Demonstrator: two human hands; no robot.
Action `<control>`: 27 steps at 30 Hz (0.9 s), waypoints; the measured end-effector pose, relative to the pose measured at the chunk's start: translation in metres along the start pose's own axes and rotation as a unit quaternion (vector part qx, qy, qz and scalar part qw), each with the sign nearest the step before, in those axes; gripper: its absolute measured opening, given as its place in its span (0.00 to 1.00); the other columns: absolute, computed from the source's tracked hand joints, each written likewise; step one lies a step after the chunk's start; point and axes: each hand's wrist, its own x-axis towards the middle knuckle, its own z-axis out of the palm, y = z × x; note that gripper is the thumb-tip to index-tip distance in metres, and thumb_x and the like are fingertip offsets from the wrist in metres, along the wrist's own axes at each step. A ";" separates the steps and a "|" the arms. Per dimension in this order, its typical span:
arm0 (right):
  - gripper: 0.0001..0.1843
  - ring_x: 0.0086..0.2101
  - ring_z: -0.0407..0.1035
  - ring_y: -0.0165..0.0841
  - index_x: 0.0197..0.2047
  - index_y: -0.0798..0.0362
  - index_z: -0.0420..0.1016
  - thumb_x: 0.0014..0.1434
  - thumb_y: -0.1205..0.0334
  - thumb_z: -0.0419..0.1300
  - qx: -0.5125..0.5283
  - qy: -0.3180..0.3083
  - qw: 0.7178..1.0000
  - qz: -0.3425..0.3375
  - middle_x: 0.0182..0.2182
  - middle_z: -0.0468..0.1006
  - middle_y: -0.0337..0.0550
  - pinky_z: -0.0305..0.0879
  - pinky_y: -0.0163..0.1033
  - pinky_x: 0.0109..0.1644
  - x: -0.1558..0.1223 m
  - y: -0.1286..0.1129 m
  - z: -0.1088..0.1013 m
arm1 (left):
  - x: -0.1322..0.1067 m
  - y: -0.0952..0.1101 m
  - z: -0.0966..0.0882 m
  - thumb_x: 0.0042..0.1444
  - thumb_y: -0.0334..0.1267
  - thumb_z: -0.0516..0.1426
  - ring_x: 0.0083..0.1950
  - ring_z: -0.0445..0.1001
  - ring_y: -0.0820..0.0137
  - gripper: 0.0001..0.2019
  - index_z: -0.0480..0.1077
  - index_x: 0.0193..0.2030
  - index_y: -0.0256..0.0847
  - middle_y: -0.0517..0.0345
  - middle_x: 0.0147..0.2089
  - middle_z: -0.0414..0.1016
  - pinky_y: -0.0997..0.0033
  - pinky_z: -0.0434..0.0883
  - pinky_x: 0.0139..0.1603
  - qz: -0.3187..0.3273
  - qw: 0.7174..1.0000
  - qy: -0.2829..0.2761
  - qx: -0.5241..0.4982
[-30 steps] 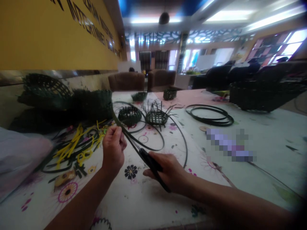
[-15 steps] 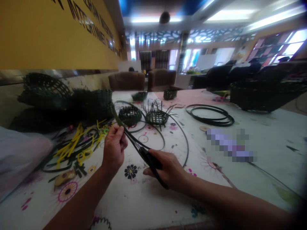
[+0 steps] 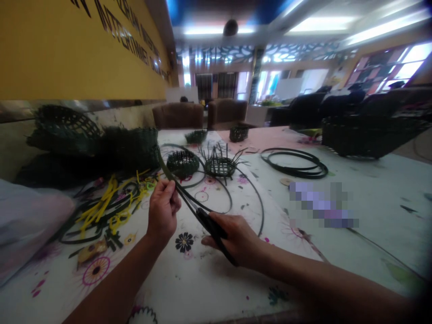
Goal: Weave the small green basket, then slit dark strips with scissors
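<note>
**Left hand** (image 3: pixel 163 210): fingers curled together, thumb against them, clamped on a dark green plastic weaving strip (image 3: pixel 168 172). The strip rises out of the grip toward the far table and also runs down from it to the blades. Forearm reaches in from the lower edge, wrist below the hand.

**Right hand** (image 3: pixel 235 240): fingers closed around black-handled scissors (image 3: pixel 212 229), which slant up and left toward the left hand. Forearm comes in low from the right, nearly level. Whether the blades are open or shut on the strip cannot be told.

**Nearby on the floral-printed tablecloth** (image 3: pixel 189 288): two unfinished woven basket bases, the first (image 3: pixel 182 163) just past the left hand, the second (image 3: pixel 220 166) with splayed strands; a long black strip (image 3: pixel 216 202) curving around both; yellow strip offcuts (image 3: pixel 99 209) left of the left hand.

**Further off:** a coil of black strip (image 3: pixel 294 164); large dark green woven baskets at left (image 3: pixel 130 148) and right (image 3: pixel 371 135); brown armchairs (image 3: pixel 178 115).
</note>
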 end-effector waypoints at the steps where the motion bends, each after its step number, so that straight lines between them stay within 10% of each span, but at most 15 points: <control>1: 0.15 0.24 0.59 0.27 0.29 0.54 0.65 0.54 0.56 0.67 0.000 -0.002 1.000 0.004 0.24 0.66 0.34 0.53 0.32 0.28 0.001 0.000 0.000 | 0.001 -0.001 -0.001 0.54 0.36 0.60 0.15 0.46 0.81 0.13 0.58 0.28 0.40 0.69 0.17 0.53 0.80 0.47 0.15 -0.003 1.000 0.001 0.002; 12: 0.16 0.27 0.68 0.31 0.34 0.54 0.72 0.51 0.52 0.70 -0.074 0.020 0.997 0.009 0.27 0.75 0.38 0.57 0.32 0.30 0.006 0.006 -0.002 | 0.014 0.003 -0.010 0.51 0.37 0.62 0.16 0.50 0.81 0.12 0.60 0.30 0.40 0.70 0.17 0.55 0.81 0.50 0.16 0.010 0.999 -0.008 0.032; 22: 0.26 0.31 0.74 0.39 0.49 0.55 0.74 0.54 0.46 0.67 -0.272 -0.089 0.950 -0.121 0.36 0.80 0.48 0.58 0.36 0.30 0.017 0.016 -0.025 | 0.065 0.015 -0.050 0.49 0.39 0.60 0.19 0.61 0.78 0.11 0.61 0.28 0.39 0.67 0.21 0.64 0.80 0.57 0.18 0.067 0.978 0.190 0.047; 27: 0.29 0.34 0.74 0.37 0.54 0.50 0.72 0.53 0.45 0.67 -0.282 0.018 0.959 -0.034 0.38 0.81 0.44 0.60 0.35 0.34 0.029 0.033 -0.045 | 0.074 0.015 -0.063 0.51 0.38 0.60 0.18 0.61 0.78 0.10 0.62 0.28 0.38 0.67 0.21 0.64 0.78 0.59 0.19 0.046 0.973 0.218 0.056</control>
